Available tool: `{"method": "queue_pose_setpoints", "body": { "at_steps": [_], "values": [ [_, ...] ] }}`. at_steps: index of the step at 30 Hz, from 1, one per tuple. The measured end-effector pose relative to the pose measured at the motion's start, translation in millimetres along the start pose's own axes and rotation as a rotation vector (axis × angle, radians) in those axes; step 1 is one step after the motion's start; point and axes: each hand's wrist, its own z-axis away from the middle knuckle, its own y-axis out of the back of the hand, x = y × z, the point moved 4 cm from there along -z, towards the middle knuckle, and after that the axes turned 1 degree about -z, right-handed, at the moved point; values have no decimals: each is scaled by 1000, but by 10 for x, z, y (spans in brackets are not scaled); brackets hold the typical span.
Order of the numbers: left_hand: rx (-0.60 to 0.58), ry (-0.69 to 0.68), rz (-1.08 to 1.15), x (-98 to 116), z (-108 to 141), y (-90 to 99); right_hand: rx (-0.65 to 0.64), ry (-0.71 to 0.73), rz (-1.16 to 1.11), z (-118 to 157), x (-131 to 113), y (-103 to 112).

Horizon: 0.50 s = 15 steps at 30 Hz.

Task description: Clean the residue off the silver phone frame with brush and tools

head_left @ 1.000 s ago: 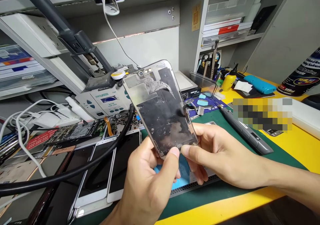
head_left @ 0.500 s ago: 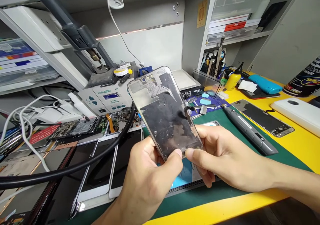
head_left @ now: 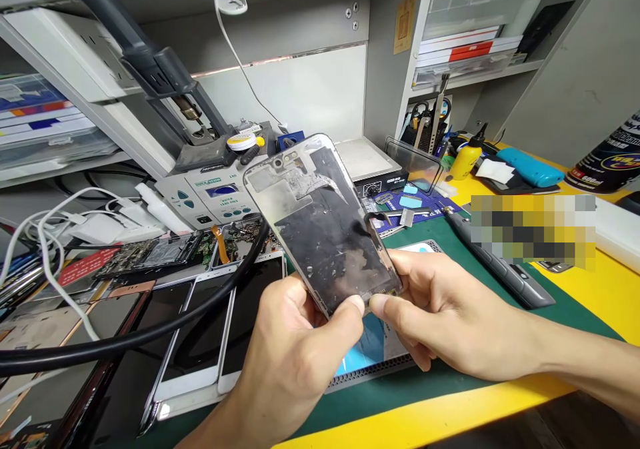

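The desk (head_left: 415,417) is crowded, so a slip could do more harm than the fall alone. Its green mat (head_left: 430,229) shows around the hands, but it might soften only a drop straight down. Should the panel tip leftward, the white phone (head_left: 253,322) and the black hose (head_left: 100,354) lying across it would probably take the knock, and glass could chip.

The panel (head_left: 330,236) is raised off the mat between the two hands, tilted, its camera end up and away from the person. The left hand (head_left: 310,356) and the right hand (head_left: 450,316) both pinch it at the lower end, thumbs on the near face and almost meeting; most fingers are hidden behind it. With the whole upper part unsupported, a loosened pinch could let it pivot out. Thumbs pressed hard against the fingers behind might bow that end and crack it.

The grey tool (head_left: 505,256) lies just beyond the right forearm; a careless sweep could roll it.

The black cable (head_left: 375,219) sticks out from the panel's right edge, above the right fingers: it could snag and tear. Smallest, the torn foil (head_left: 320,186) near the camera hole might shed flakes if rubbed.
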Motion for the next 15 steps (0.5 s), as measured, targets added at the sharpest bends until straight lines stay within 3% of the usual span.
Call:
{"method": "queue_pose_setpoints", "body": {
  "at_steps": [7,15],
  "values": [
    [-10,-39,26,-46,2,-3,6,18,0,11,-6,-12],
    [-20,-78,-21,-74,0,9,3,140,-14,9,-90,-20]
  ]
}}
